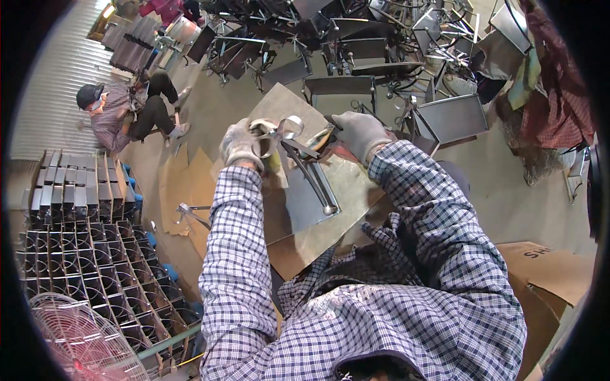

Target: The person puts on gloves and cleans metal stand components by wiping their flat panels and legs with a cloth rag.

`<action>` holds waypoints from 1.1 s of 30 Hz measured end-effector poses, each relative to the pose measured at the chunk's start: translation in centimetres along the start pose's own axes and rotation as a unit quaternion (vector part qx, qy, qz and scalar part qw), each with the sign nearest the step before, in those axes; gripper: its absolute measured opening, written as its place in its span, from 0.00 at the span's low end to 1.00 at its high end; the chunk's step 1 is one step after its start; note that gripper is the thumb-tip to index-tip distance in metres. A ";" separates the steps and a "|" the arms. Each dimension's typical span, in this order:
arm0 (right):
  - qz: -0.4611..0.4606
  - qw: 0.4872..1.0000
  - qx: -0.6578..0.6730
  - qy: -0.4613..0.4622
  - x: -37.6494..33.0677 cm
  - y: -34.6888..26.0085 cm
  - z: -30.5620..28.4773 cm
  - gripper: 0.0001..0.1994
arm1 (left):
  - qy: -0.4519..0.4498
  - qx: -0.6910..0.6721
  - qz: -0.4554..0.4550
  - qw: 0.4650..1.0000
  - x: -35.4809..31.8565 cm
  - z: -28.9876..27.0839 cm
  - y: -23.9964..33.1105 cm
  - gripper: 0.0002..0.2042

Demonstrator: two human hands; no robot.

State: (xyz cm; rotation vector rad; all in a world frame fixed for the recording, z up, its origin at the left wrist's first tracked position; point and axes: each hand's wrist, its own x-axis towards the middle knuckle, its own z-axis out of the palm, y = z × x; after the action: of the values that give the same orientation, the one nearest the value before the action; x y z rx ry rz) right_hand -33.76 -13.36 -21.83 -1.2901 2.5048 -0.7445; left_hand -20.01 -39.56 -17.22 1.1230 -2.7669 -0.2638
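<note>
Central, the bracket (309,174) looks all metal, its curled strips mirror-glossy and its straight bar darker, ending in a shiny knob; the grey panel (298,198) beneath appears smooth, satin sheet metal. The tan board (298,256) towards six o'clock is flat, matt and faintly scuffed. Grey gloves (361,134) look like matt cloth; the checked sleeves (234,235) are soft, creased fabric. The carton (553,273) at four o'clock is dull brown cardboard, the wall (54,105) at ten ribbed with a low sheen, the fan guard (86,336) at eight thin wire.
</note>
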 end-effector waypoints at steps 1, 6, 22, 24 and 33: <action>-0.004 1.000 -0.018 0.001 0.1 -0.1 -0.1 0.29 | -0.031 -0.011 -0.002 0.999 0.1 0.1 1.3 0.15; -0.028 0.999 -0.036 -0.001 0.7 -1.0 -1.4 0.42 | -0.107 -0.092 0.012 0.990 -1.1 2.9 4.1 0.17; -0.109 0.983 -0.106 -0.106 1.4 -2.5 2.2 0.13 | -0.044 -0.386 -0.069 0.919 -7.1 3.3 3.0 0.16; -0.092 0.984 -0.101 -0.111 1.3 -2.6 2.2 0.11 | 0.017 -0.357 -0.043 0.933 -9.4 3.0 2.5 0.16; -0.116 0.993 -0.003 -0.010 1.8 -3.2 -1.1 0.11 | 0.052 0.011 0.096 0.994 -12.6 9.7 -1.1 0.26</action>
State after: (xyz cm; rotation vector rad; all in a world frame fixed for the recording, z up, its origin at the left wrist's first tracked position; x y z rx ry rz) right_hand -33.05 -15.97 -19.12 -1.6014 2.3691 -0.7675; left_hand -12.22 -30.51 -27.73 0.8404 -2.7651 -0.1465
